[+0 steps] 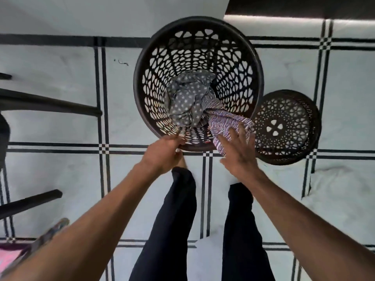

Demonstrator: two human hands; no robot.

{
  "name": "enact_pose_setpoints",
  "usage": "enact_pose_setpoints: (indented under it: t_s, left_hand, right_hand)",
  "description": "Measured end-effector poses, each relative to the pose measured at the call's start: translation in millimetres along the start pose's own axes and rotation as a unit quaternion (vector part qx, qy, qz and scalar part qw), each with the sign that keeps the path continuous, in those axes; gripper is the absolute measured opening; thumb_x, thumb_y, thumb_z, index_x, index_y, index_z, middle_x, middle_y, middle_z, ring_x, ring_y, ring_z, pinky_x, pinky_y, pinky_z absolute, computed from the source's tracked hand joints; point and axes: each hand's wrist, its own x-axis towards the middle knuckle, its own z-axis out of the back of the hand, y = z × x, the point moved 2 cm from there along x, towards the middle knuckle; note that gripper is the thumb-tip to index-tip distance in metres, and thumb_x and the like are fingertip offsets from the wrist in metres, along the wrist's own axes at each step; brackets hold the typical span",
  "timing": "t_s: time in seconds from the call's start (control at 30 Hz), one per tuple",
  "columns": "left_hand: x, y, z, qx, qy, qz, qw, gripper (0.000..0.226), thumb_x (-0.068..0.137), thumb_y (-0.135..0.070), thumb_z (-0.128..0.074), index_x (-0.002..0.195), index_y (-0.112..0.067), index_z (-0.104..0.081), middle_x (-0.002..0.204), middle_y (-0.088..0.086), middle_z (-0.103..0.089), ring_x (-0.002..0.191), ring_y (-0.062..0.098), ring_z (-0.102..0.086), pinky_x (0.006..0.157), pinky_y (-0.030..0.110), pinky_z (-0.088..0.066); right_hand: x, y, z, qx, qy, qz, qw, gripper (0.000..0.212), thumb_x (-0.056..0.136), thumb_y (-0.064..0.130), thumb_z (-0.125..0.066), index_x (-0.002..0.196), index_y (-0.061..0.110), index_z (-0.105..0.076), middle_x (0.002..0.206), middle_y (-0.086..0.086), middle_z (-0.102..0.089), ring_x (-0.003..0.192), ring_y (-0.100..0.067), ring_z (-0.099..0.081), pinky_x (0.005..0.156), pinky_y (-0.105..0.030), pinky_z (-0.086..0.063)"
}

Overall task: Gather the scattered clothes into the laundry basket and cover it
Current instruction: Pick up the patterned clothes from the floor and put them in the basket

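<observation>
A round dark openwork laundry basket (251, 63) stands on the tiled floor in front of me. Inside it lies a grey cloth with white stars (186, 98). A purple-and-white patterned cloth (227, 121) hangs over the basket's near right rim, partly inside. My right hand (238, 153) rests on that cloth with fingers spread, pressing it at the rim. My left hand (164, 153) grips the basket's near rim. The basket's round dark lid (284, 126) lies flat on the floor just right of the basket.
Dark chair legs (50, 106) reach in from the left. A colourful cloth (46, 236) and something pink (10, 256) lie at the lower left. My legs in black trousers (178, 220) stand below the basket. A dark furniture edge (304, 7) lies at top right.
</observation>
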Motion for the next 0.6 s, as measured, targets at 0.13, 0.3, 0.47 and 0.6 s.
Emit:
enact_pose_setpoints:
  t_s: [0.13, 0.3, 0.47, 0.6]
  left_hand:
    - [12, 0, -4, 0.072, -0.017, -0.017, 0.997, 0.039, 0.091, -0.027, -0.064, 0.129, -0.019, -0.065, 0.124, 0.006, -0.069, 0.117, 0.028, -0.061, 0.098, 0.042, -0.051]
    - [23, -5, -5, 0.093, -0.022, 0.010, 0.995, 0.031, 0.091, -0.033, -0.057, 0.117, -0.020, -0.069, 0.118, 0.008, -0.072, 0.114, 0.033, -0.064, 0.100, 0.043, -0.048]
    - [21, -15, -16, 0.104, 0.019, 0.008, 0.994, 0.037, 0.094, -0.041, -0.052, 0.123, -0.023, -0.066, 0.126, 0.005, -0.068, 0.123, 0.028, -0.059, 0.111, 0.044, -0.037]
    - [15, -21, -19, 0.041, 0.037, 0.019, 0.998, 0.042, 0.091, -0.038, -0.055, 0.127, -0.018, -0.063, 0.126, 0.010, -0.065, 0.121, 0.032, -0.058, 0.102, 0.043, -0.048]
  right_hand:
    - [1, -9, 23, 0.091, -0.021, 0.067, 0.993, 0.045, 0.092, -0.001, -0.052, 0.132, 0.018, -0.061, 0.137, -0.010, -0.057, 0.118, -0.026, -0.057, 0.089, -0.037, -0.057]
    - [23, -10, 97, 0.348, -0.092, 0.060, 0.931, 0.023, 0.095, -0.003, -0.058, 0.110, 0.008, -0.072, 0.109, -0.004, -0.072, 0.083, -0.001, -0.064, 0.073, -0.009, -0.049]
    - [43, 2, 125, 0.469, -0.288, 0.033, 0.834, 0.055, 0.100, 0.025, -0.049, 0.153, 0.020, -0.038, 0.157, -0.015, -0.036, 0.139, -0.012, -0.043, 0.111, -0.027, -0.041]
    - [50, 1, 54, 0.216, -0.018, 0.070, 0.974, 0.040, 0.096, 0.024, -0.058, 0.136, 0.030, -0.055, 0.143, -0.019, -0.044, 0.121, -0.031, -0.056, 0.100, -0.047, -0.054]
